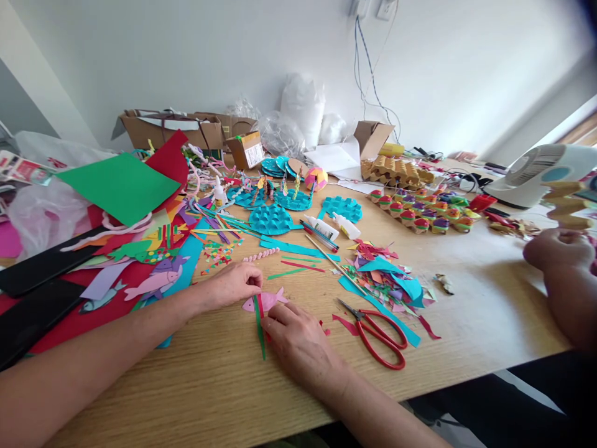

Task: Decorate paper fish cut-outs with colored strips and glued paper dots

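Observation:
A pink paper fish (275,298) lies flat on the table between my hands. Across its body run a green paper strip (259,326) and a red paper strip (261,303), the green one hanging past its lower edge. My left hand (236,285) pinches at the upper ends of the strips, fingertips together. From the other side, my right hand (301,342) has its fingers closed at the red strip, over the fish's lower edge; its fingertips are partly hidden. More thin green and red strips (298,264) and a pink twisted pipe cleaner (261,254) lie just beyond.
Red-handled scissors (380,339) lie right of my right hand, near a paper scrap pile (387,277) and a wooden stick (333,261). Glue bottles (321,228) and blue egg-carton pieces (270,219) stand behind. Coloured paper (121,186) covers the left. Another person's hand (559,255) holds egg carton at right.

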`<state>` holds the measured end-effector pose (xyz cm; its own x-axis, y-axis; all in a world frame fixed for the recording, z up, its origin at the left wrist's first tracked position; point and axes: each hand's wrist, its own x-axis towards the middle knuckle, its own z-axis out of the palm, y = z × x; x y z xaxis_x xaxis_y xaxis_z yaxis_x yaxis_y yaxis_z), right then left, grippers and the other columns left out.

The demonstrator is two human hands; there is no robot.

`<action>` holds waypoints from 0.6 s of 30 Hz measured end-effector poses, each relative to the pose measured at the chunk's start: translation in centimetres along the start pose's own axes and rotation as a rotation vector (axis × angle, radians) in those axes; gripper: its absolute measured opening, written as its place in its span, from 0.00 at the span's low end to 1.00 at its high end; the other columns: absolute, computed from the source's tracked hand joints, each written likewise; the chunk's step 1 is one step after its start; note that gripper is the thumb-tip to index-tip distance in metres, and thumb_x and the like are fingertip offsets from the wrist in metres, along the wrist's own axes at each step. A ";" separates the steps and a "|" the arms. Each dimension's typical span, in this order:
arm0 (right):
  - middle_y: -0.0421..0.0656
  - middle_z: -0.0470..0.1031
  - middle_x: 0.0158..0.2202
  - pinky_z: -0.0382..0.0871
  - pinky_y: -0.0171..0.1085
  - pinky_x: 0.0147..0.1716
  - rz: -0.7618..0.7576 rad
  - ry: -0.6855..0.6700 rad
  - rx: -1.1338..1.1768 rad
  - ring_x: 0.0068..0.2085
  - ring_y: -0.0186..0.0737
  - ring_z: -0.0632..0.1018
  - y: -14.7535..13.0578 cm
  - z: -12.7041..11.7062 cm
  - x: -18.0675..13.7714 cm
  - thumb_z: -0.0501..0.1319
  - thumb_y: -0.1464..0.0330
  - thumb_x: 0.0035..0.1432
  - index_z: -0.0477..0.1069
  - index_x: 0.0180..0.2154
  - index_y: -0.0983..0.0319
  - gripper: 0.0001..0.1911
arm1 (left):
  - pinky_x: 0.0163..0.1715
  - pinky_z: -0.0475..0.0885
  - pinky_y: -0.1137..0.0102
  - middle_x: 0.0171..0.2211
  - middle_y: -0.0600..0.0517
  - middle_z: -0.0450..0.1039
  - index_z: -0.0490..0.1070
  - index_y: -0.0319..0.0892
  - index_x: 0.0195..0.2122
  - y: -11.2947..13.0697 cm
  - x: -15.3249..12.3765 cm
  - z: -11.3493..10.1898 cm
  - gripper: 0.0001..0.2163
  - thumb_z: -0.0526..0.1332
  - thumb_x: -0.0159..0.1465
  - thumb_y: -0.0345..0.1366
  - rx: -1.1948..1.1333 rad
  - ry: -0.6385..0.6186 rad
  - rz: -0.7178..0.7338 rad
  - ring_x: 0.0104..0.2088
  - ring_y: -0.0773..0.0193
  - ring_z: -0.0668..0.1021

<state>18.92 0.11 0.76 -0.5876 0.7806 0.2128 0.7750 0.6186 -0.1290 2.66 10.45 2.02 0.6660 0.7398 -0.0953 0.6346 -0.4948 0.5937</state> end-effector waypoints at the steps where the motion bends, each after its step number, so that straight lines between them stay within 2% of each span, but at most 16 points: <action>1: 0.41 0.70 0.33 0.61 0.33 0.34 0.000 0.002 0.001 0.36 0.38 0.69 0.0 0.0 0.0 0.55 0.74 0.57 0.67 0.32 0.61 0.04 | 0.27 0.62 0.76 0.24 0.56 0.70 0.69 0.40 0.24 0.0 0.0 0.0 0.05 0.54 0.52 0.32 0.001 0.001 0.000 0.28 0.67 0.70; 11: 0.41 0.69 0.32 0.60 0.32 0.32 -0.014 0.036 -0.010 0.34 0.37 0.69 0.1 0.2 0.0 0.54 0.74 0.57 0.67 0.31 0.61 0.05 | 0.25 0.61 0.76 0.22 0.56 0.68 0.67 0.40 0.22 0.3 0.1 -0.1 0.05 0.54 0.51 0.32 0.008 -0.005 -0.011 0.26 0.67 0.69; 18: 0.41 0.69 0.32 0.59 0.33 0.32 -0.002 0.011 -0.003 0.34 0.37 0.68 0.0 0.0 0.0 0.53 0.74 0.57 0.67 0.32 0.61 0.06 | 0.25 0.61 0.76 0.23 0.56 0.68 0.67 0.40 0.22 0.1 0.1 -0.1 0.05 0.54 0.51 0.32 0.013 -0.001 0.002 0.26 0.67 0.69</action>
<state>18.93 0.17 0.78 -0.5865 0.7785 0.2234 0.7747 0.6197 -0.1258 2.78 10.46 2.15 0.6673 0.7387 -0.0949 0.6388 -0.5021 0.5830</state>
